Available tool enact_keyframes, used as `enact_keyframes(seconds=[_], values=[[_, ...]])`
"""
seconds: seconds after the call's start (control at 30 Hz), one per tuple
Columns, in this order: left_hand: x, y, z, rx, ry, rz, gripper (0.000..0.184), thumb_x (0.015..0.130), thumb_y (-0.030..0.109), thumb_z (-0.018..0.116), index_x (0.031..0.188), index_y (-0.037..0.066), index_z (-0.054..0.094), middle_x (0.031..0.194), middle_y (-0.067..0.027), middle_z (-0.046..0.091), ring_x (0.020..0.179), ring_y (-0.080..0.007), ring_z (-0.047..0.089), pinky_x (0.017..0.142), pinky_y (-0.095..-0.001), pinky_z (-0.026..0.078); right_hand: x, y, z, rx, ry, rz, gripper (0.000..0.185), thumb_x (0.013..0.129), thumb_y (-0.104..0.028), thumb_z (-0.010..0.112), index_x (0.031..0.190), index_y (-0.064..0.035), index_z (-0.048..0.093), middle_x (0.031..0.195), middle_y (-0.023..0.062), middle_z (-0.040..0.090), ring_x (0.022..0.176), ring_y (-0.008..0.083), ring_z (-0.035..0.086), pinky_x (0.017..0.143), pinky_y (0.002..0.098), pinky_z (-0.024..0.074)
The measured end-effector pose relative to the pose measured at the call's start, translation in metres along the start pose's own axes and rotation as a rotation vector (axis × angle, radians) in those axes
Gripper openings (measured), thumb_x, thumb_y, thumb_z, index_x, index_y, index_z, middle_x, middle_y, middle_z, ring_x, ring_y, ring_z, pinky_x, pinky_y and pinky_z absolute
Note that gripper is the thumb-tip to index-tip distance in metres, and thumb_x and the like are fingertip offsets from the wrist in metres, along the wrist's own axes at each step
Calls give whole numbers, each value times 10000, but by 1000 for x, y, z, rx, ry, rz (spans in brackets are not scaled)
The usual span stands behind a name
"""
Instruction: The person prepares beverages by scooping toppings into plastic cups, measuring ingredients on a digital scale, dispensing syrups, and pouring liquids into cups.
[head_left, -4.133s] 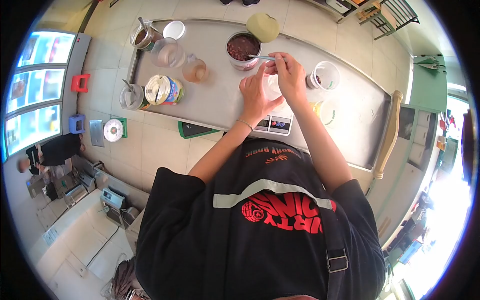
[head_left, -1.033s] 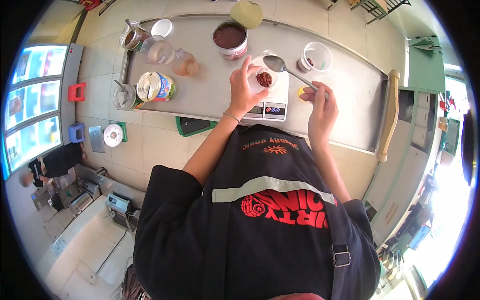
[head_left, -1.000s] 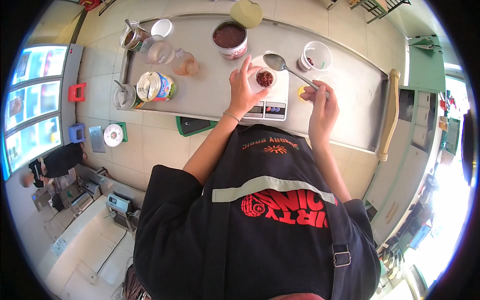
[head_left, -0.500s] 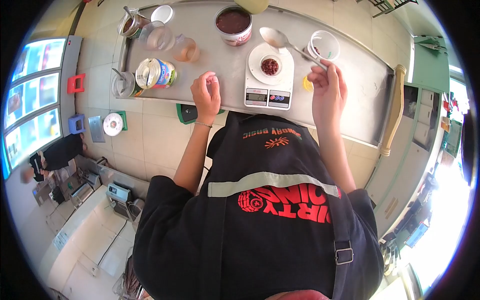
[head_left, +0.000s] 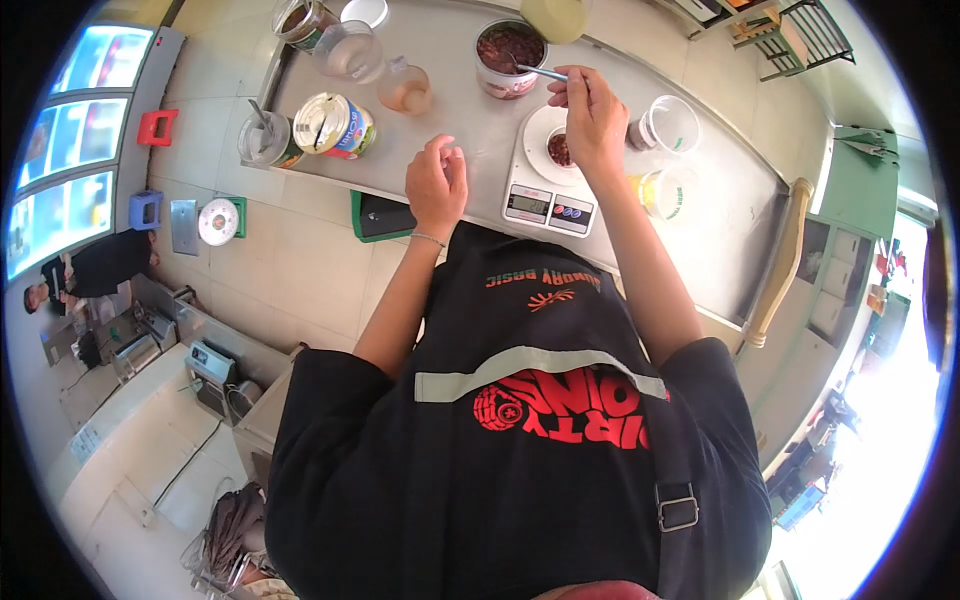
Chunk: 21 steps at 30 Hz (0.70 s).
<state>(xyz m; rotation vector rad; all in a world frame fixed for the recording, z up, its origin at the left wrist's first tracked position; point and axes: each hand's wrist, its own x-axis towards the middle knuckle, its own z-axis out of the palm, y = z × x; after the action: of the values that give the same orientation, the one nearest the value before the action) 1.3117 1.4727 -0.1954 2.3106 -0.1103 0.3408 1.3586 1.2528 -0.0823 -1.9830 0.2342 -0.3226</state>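
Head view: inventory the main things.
Steel table: 1, grey, centre
Kitchen scale: 1, white, on table
Bean cup: 1, clear, on scale
Bean tub: 1, white, far edge
Spoons: 2, grey, tub and jar
Cups: 2, clear, table right
Pitchers: 2, clear, table left
Jars: 2, clear, table left
Can: 1, multicoloured, table left
Stools: 2, red, blue, floor
Dial scale: 1, green, white, floor
Apron: 1, black, worn
Person: 1, black clothing, left
Left hand: 1, bare, table edge
Right hand: 1, bare, holding spoon
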Motion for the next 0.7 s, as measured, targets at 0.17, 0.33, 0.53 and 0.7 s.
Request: enact_keyframes(seconds=[0.17,0.33,0.53,0.7], values=[[2,-9,41,51,-61,183,339,1009,257,607,1275,49,636,1161,-173,675,1093,-340,628,995,-447,469,4,71,-18,-146,12,17,337,926,-131,572,1245,-74,668,1061,92,737,1033,264,682,957,433,488],[-1,-29,11,15,-48,149,359,1070,217,528,1361,9,557,1138,-225,676,953,-361,668,839,-422,539,-6,58,33,141,282,29,184,978,-135,570,1071,-16,674,856,187,716,794,350,717,722,466,559],[4,-18,-10,17,-95,133,334,1055,210,557,1338,33,569,1057,-203,693,882,-356,678,785,-455,542,-17,22,30,318,163,39,203,1011,-202,562,1025,-24,658,830,225,693,810,398,686,717,473,534],[3,-58,-39,367,36,387,302,1031,227,572,1217,-8,611,1256,-225,623,1130,-381,587,1020,-499,441,-18,29,74,-212,8,-33,298,975,-301,579,1184,-98,643,1050,170,709,865,397,690,792,521,538]])
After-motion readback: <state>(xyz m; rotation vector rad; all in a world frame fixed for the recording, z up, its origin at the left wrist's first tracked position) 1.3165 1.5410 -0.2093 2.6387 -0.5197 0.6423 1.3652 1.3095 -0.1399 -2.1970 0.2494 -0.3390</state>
